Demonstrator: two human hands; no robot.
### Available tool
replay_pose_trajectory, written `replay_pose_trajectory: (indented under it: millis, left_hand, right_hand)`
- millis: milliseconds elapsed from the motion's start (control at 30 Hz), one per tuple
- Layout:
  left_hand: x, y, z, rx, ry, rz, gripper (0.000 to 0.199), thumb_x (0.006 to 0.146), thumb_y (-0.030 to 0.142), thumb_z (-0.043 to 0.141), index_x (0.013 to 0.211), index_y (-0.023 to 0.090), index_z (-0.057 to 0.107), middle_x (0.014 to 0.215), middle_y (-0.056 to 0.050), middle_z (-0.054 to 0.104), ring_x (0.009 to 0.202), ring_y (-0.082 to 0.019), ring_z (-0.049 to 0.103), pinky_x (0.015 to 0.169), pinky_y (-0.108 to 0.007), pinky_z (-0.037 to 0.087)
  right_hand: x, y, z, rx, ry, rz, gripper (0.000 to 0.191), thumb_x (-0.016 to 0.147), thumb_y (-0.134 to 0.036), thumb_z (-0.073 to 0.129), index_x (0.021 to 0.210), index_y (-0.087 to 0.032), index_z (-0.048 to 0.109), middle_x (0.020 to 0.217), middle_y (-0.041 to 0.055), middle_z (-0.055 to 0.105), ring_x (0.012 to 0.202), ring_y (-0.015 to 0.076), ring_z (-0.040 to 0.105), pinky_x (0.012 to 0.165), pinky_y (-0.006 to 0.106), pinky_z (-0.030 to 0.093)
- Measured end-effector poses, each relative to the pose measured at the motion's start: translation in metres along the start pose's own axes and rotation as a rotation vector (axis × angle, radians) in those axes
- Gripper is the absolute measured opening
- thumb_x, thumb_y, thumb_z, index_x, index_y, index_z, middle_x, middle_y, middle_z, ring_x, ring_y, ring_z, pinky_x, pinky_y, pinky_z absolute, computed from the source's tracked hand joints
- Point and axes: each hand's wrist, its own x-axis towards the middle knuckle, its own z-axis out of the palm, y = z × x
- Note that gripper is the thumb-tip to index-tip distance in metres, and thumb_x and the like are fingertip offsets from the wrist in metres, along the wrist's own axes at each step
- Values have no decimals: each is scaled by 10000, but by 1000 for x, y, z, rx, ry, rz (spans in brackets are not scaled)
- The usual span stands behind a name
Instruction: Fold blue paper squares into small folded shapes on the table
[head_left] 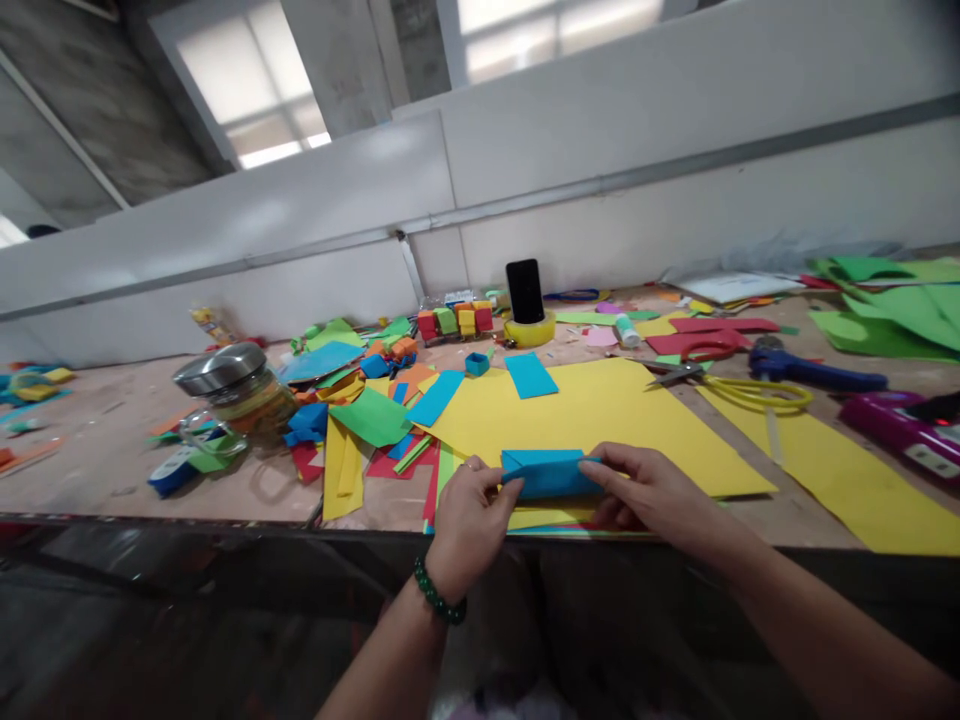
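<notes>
A folded blue paper strip [551,480] is stretched between my two hands, just above the table's front edge. My left hand [474,505] pinches its left end between thumb and fingers. At the right end, my right hand [630,485] grips it with the thumb on top; some of its fingers are hidden below. A large yellow paper sheet [600,410] lies behind and under the strip. Two flat blue paper pieces, one at the sheet's far edge [531,375] and one at its left corner [437,397], lie beyond my hands.
Scissors [727,385] and a blue-handled tool [817,372] lie to the right, near a purple power strip [900,430]. A glass jar [244,400] stands on the left beside paper scraps. At the back, a phone [524,290] stands upright in a tape roll [529,328].
</notes>
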Motion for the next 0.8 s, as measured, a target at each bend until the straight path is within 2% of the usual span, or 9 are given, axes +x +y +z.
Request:
replay_pose_trajectory:
  millis: [133, 200, 300, 400, 500, 567, 667, 733, 800]
  left_hand:
    - [2, 2, 0, -320, 16, -96, 287, 853, 397, 583, 762, 154, 705, 999, -84, 582, 707, -137, 577, 629, -280, 466]
    - [5, 7, -7, -541, 0, -173, 287, 806, 409, 656, 938, 167, 732, 1250, -121, 542, 786, -164, 641, 682, -303, 528]
    - [11, 22, -26, -729, -47, -247, 543, 712, 369, 785, 1223, 248, 649, 1424, -108, 478, 1025, -248, 649, 869, -354, 530]
    - [19, 37, -45, -881, -106, -189, 679, 686, 338, 823, 1317, 306, 576, 1420, -82, 512, 1208, -291, 561, 966, -371, 476]
    - [35, 47, -49, -1085, -178, -123, 732, 622, 279, 867, 1301, 304, 595, 1290, -75, 622, 1093, -257, 630, 964, -376, 460]
    - [50, 52, -46, -1171, -212, -74, 642, 594, 276, 882, 1201, 247, 677, 1089, -71, 712, 990, -224, 659, 927, -356, 471]
    - [78, 58, -40, -1184, -193, 12, 373, 588, 349, 879, 889, 153, 779, 885, -70, 738, 856, -192, 667, 832, -313, 499]
    - [97, 59, -36, -1191, -166, 44, 355, 649, 422, 834, 869, 149, 776, 856, -69, 737, 839, -180, 672, 805, -294, 506]
    - [113, 56, -31, -1176, -128, 65, 377, 641, 424, 837, 897, 156, 769, 893, -67, 738, 874, -182, 673, 783, -272, 507]
  right_hand:
    - [2, -1, 3, 174, 49, -19, 467, 651, -619, 728, 712, -196, 540, 673, -25, 560, 597, 145, 627, 492, 224, 501]
    - [3, -6, 2, 141, 122, -160, 437, 675, -596, 728, 688, -191, 566, 665, -20, 539, 611, 127, 568, 572, 246, 534]
    - [4, -25, -6, 4, 247, -411, 375, 747, -545, 699, 679, -187, 610, 641, -8, 543, 628, 124, 515, 596, 232, 504]
    - [3, -53, -15, -84, 310, -581, 338, 761, -514, 697, 690, -191, 628, 600, -17, 526, 558, 105, 453, 477, 209, 399]
    - [5, -74, -23, -106, 286, -721, 326, 774, -500, 685, 688, -192, 626, 588, -24, 509, 532, 98, 432, 459, 211, 366]
    - [12, -82, -27, -131, 252, -774, 323, 789, -489, 674, 676, -192, 619, 593, -22, 509, 538, 100, 438, 476, 218, 376]
    - [33, -88, -34, -135, 273, -789, 318, 799, -487, 666, 676, -198, 615, 588, -23, 518, 548, 107, 457, 505, 230, 399]
    - [50, -90, -39, -62, 338, -819, 312, 779, -506, 681, 707, -207, 626, 667, -3, 584, 621, 128, 526, 565, 245, 449]
    - [65, -90, -43, 38, 360, -860, 338, 690, -527, 751, 747, -216, 633, 882, 34, 656, 773, 166, 599, 656, 278, 503]
